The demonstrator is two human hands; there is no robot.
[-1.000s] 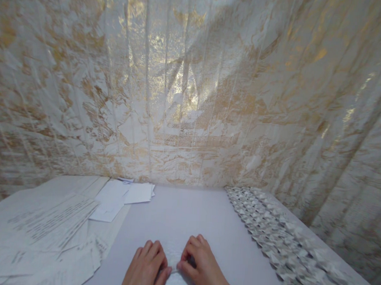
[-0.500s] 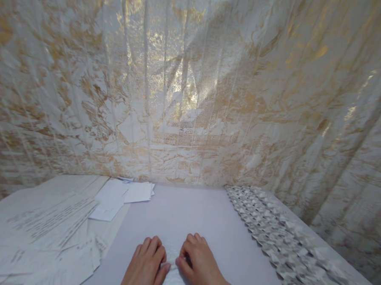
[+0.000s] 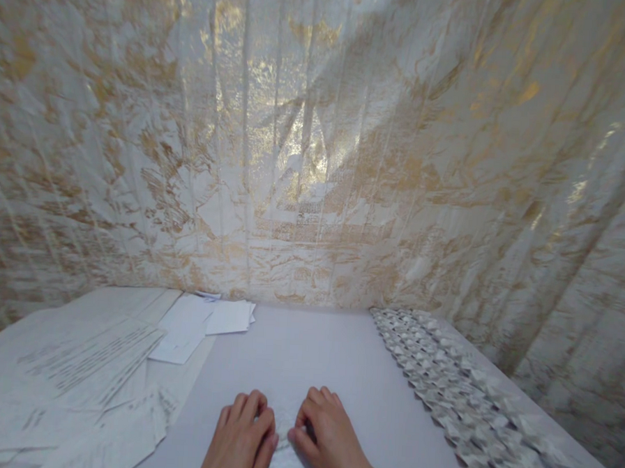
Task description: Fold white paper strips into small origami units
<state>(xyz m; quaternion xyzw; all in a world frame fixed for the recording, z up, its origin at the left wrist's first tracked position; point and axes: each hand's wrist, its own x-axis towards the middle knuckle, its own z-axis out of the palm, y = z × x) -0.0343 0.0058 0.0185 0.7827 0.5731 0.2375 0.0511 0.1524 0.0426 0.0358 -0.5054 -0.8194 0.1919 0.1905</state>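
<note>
My left hand (image 3: pixel 242 438) and my right hand (image 3: pixel 328 437) lie side by side on the pale table (image 3: pixel 306 352) at the bottom middle. Both have fingers curled down and pressed on a small white piece of paper (image 3: pixel 284 431) between them. The thumbs almost meet over the paper. Most of the paper is hidden under my hands and by the lower edge of the picture.
Printed paper sheets (image 3: pixel 74 375) and small white slips (image 3: pixel 203 322) cover the table's left side. A long band of several small folded paper pieces (image 3: pixel 456 388) runs along the right edge. A white and gold curtain (image 3: pixel 317 143) hangs close behind the table.
My hands have stayed on the paper, the thumbs drawing slightly closer together. The view has shifted a little.
</note>
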